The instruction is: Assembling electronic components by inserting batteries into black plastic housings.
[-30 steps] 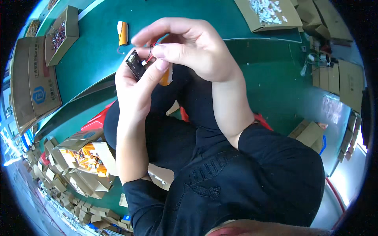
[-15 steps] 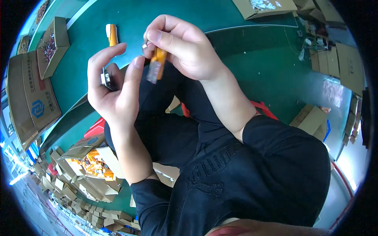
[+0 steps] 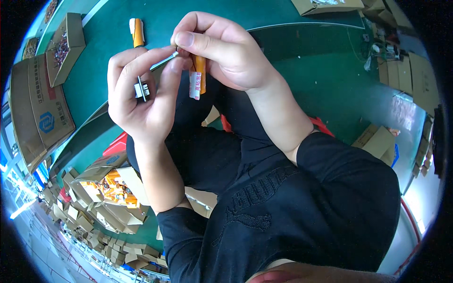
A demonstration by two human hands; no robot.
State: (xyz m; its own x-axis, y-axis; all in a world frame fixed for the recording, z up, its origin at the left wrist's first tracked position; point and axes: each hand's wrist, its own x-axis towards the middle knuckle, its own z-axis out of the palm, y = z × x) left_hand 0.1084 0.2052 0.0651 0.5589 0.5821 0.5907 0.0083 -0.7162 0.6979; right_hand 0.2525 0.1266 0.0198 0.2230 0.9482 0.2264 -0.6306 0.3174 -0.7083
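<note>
Pinching an orange tube with the right hand, a thin metal pin gripped by the left hand meets it; seating needs steady alignment.

Brown cartons left; orange tube's white label

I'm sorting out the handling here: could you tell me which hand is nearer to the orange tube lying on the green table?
Left. The left hand is raised just below the orange tube on the green table; the right hand is farther to its right, holding another orange piece.
</note>
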